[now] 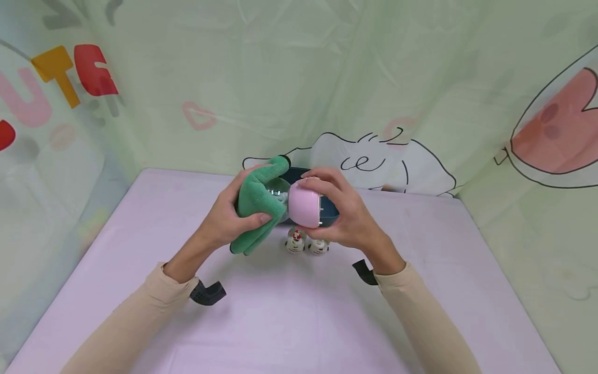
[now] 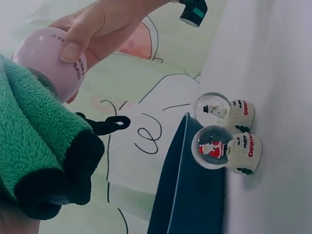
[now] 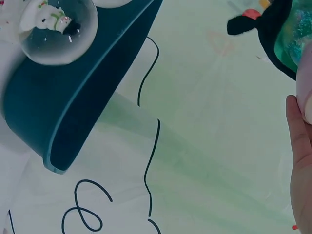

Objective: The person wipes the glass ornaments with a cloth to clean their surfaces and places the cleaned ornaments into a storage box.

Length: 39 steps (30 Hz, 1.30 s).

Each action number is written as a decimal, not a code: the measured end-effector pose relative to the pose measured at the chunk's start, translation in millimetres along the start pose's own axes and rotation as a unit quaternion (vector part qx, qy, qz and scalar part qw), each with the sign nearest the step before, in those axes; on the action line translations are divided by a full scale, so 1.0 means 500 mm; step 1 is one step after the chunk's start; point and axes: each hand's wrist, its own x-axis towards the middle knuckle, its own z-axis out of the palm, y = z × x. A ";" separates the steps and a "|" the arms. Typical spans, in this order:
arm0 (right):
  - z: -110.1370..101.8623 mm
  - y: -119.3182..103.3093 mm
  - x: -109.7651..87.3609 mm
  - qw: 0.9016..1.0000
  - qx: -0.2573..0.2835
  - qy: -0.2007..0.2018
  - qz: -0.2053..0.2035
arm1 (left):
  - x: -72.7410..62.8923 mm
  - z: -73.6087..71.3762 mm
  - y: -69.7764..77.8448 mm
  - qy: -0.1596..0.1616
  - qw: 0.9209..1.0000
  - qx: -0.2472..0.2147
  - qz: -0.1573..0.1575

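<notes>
A large snow globe with a pink base (image 1: 304,206) is held sideways above the table, its glass dome (image 1: 279,193) turned to the left. My right hand (image 1: 348,213) grips the pink base, thumb below and fingers over the top. My left hand (image 1: 229,215) holds a green cloth (image 1: 257,202) with black edging, wrapped against the dome. In the left wrist view the cloth (image 2: 44,126) covers most of the glass. Two small snow globes stand below on the table, one with a red Santa figure (image 2: 212,148), the other with a snowman (image 2: 214,111).
Behind the small globes stands a dark blue bin (image 1: 329,212), partly hidden by my hands. A lilac cloth covers the table (image 1: 280,322). Printed pale green curtains (image 1: 289,78) hang around the back and sides.
</notes>
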 end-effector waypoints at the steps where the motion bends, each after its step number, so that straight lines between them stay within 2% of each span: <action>1: -0.001 -0.001 0.001 1.000 -0.004 -0.003 0.000 | 0.000 0.000 -0.001 -0.001 1.000 -0.001 -0.001; 11: -0.007 -0.010 0.009 1.000 -0.024 -0.016 0.006 | -0.004 0.001 -0.003 -0.015 1.000 0.015 -0.013; 20: -0.010 -0.016 0.007 0.998 -0.012 -0.025 0.050 | -0.007 0.000 -0.001 -0.024 1.000 0.020 -0.002; 30: -0.008 -0.007 0.001 0.994 0.043 -0.021 0.096 | -0.009 -0.001 -0.004 -0.022 0.999 0.035 0.024; 39: -0.002 0.001 -0.008 0.975 0.137 -0.006 0.177 | -0.007 0.003 -0.002 -0.015 0.997 0.015 0.068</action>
